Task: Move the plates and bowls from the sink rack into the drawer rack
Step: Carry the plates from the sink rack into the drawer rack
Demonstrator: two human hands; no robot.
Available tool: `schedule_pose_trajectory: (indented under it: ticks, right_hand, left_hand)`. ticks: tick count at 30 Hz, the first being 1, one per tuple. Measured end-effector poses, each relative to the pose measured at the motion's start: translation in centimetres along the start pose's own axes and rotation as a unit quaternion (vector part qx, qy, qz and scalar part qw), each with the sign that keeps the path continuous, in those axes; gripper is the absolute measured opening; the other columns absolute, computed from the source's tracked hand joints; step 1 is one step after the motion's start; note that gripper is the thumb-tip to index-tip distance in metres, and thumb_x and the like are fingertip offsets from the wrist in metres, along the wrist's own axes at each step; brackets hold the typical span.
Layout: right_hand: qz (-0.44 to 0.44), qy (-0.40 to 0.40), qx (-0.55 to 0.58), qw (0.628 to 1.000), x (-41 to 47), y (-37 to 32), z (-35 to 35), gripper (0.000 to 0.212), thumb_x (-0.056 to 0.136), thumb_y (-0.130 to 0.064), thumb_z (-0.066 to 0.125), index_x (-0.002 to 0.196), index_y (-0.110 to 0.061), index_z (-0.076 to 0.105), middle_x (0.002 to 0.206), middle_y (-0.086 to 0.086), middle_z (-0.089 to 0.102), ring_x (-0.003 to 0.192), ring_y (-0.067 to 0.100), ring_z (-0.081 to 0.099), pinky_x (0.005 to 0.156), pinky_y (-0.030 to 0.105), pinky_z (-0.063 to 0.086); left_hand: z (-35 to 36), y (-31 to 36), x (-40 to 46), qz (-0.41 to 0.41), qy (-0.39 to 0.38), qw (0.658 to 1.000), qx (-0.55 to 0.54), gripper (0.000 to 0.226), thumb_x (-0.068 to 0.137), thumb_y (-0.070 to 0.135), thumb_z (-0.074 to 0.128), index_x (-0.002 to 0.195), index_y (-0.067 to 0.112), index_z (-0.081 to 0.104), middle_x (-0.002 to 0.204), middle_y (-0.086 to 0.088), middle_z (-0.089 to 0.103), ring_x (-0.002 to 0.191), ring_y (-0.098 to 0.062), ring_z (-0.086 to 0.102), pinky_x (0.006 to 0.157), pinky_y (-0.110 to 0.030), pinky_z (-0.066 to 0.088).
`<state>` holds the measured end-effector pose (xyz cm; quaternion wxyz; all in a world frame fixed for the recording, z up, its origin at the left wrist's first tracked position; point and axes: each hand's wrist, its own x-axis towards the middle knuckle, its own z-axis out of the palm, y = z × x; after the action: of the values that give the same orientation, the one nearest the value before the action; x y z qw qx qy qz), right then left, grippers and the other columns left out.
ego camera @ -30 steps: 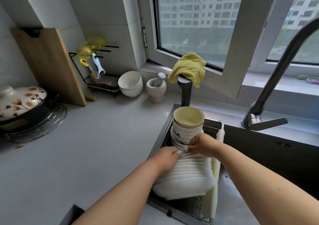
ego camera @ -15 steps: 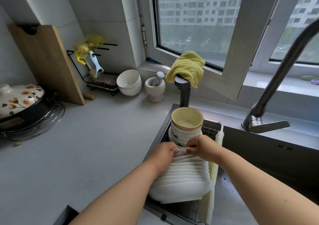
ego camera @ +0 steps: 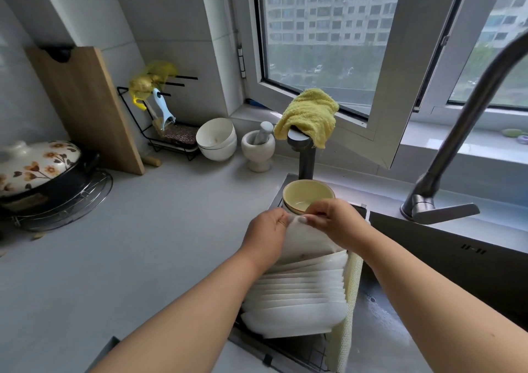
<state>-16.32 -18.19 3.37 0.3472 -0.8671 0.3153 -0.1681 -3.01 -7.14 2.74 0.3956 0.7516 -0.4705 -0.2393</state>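
Note:
Several white plates (ego camera: 297,301) stand on edge in a row in the sink rack (ego camera: 303,354). My left hand (ego camera: 267,237) and my right hand (ego camera: 333,224) both pinch the top rim of the farthest white plate (ego camera: 307,244), which is raised above the others. Behind it a stack of bowls topped by a yellow-lined bowl (ego camera: 305,197) stands at the rack's far end, partly hidden by my hands. The drawer rack is not in view.
A dark tap column with a yellow cloth (ego camera: 308,115) rises behind the bowls. A large faucet (ego camera: 445,178) stands at right over the dark sink (ego camera: 457,258). White bowls (ego camera: 217,138), a mortar (ego camera: 258,149), a cutting board (ego camera: 85,106) and a lidded pot (ego camera: 37,167) sit on the grey counter (ego camera: 128,244).
Both hands have closed on the far plate's rim and lifted it up out of the row; before, they rested lower on the plates' tops.

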Motion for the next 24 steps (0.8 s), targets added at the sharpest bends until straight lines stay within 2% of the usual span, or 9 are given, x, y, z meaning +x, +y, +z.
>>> schedule_pose_trajectory:
  ticks: [3, 8, 11, 12, 14, 17, 19, 21, 24]
  right_hand:
    - [-0.026, 0.022, 0.014, 0.999, -0.3, -1.6, -0.8, 0.023, 0.086, -0.034, 0.066, 0.078, -0.012, 0.068, 0.068, 0.004, 0.063, 0.063, 0.014, 0.051, 0.057, 0.026, 0.037]
    - [-0.078, 0.005, 0.077, 0.994, -1.4, -4.4, -2.4, 0.017, 0.074, -0.036, 0.078, 0.078, -0.027, 0.064, 0.07, -0.013, 0.059, 0.063, 0.0, 0.054, 0.057, 0.012, 0.041]
    - [-0.093, -0.027, 0.076, 0.992, -2.2, -6.0, -2.7, 0.048, 0.059, -0.049, 0.081, 0.097, -0.024, 0.066, 0.092, -0.003, 0.067, 0.084, 0.017, 0.064, 0.072, 0.04, 0.055]
    - [-0.106, -0.025, 0.069, 0.992, -2.5, -6.8, -2.6, 0.046, 0.059, -0.046, 0.082, 0.096, -0.023, 0.066, 0.09, -0.002, 0.066, 0.083, 0.021, 0.063, 0.071, 0.043, 0.055]
    - [-0.146, -0.01, 0.054, 0.988, -3.1, -8.6, -2.2, 0.03, 0.065, -0.032, 0.084, 0.084, -0.027, 0.061, 0.079, -0.008, 0.061, 0.073, 0.013, 0.058, 0.06, 0.028, 0.049]
    - [-0.233, 0.029, -0.013, 0.972, -4.6, -12.5, -0.9, 0.035, 0.065, -0.025, 0.085, 0.071, -0.03, 0.051, 0.07, -0.014, 0.051, 0.071, 0.004, 0.049, 0.057, 0.013, 0.033]
    - [-0.282, 0.03, -0.041, 0.958, -5.6, -15.0, 0.6, 0.033, 0.062, -0.025, 0.086, 0.072, -0.024, 0.055, 0.07, -0.016, 0.05, 0.078, 0.005, 0.047, 0.063, 0.011, 0.032]
    - [-0.343, 0.024, -0.063, 0.937, -6.8, -17.6, 2.4, 0.032, 0.059, -0.025, 0.089, 0.073, -0.02, 0.06, 0.07, -0.017, 0.049, 0.073, 0.008, 0.042, 0.068, 0.018, 0.031]
    - [-0.45, 0.014, -0.087, 0.889, -9.2, -21.4, 5.6, 0.028, 0.06, -0.032, 0.084, 0.075, -0.019, 0.064, 0.073, -0.014, 0.056, 0.073, 0.007, 0.048, 0.075, 0.029, 0.031]
  left_hand:
    - [-1.3, 1.4, -0.7, 0.008, 0.024, 1.0, 0.001, 0.032, 0.1, 0.026, 0.048, 0.068, 0.022, 0.053, 0.066, 0.007, 0.051, 0.063, -0.008, 0.044, 0.054, -0.02, 0.034]
    - [-4.7, 3.3, -3.0, 0.041, 0.09, 0.995, 0.031, 0.035, 0.099, 0.026, 0.05, 0.064, 0.025, 0.052, 0.065, 0.01, 0.052, 0.062, -0.004, 0.045, 0.051, -0.014, 0.032]
    - [-7.6, 4.0, -5.1, 0.059, 0.143, 0.988, 0.017, 0.028, 0.099, 0.026, 0.05, 0.074, 0.016, 0.06, 0.066, 0.009, 0.053, 0.062, -0.003, 0.045, 0.052, -0.011, 0.033]
    - [-8.5, 4.1, -6.0, 0.068, 0.156, 0.985, 0.011, 0.027, 0.099, 0.026, 0.051, 0.076, 0.014, 0.061, 0.066, 0.01, 0.053, 0.062, -0.001, 0.045, 0.053, -0.01, 0.033]
    - [-10.2, 4.1, -8.2, 0.09, 0.18, 0.98, 0.002, 0.03, 0.098, 0.029, 0.051, 0.077, 0.011, 0.062, 0.064, 0.01, 0.052, 0.06, 0.0, 0.043, 0.053, -0.011, 0.033]
    - [-12.2, 3.3, -12.3, 0.102, 0.236, 0.966, -0.022, 0.05, 0.094, 0.043, 0.051, 0.072, -0.001, 0.059, 0.06, 0.005, 0.045, 0.057, -0.003, 0.036, 0.051, -0.015, 0.029]
    - [-13.7, 2.7, -15.4, 0.058, 0.292, 0.951, -0.086, 0.05, 0.094, 0.046, 0.049, 0.072, 0.004, 0.064, 0.061, 0.011, 0.056, 0.058, 0.001, 0.047, 0.055, -0.011, 0.034]
    - [-15.2, 1.2, -18.6, -0.017, 0.369, 0.919, -0.133, 0.043, 0.094, 0.048, 0.044, 0.084, 0.015, 0.07, 0.081, 0.018, 0.069, 0.079, 0.008, 0.06, 0.069, -0.004, 0.04]
    - [-17.5, -2.4, -24.1, -0.187, 0.433, 0.857, -0.206, 0.036, 0.098, 0.049, 0.041, 0.101, 0.019, 0.061, 0.107, 0.001, 0.064, 0.104, -0.017, 0.061, 0.09, -0.028, 0.05]
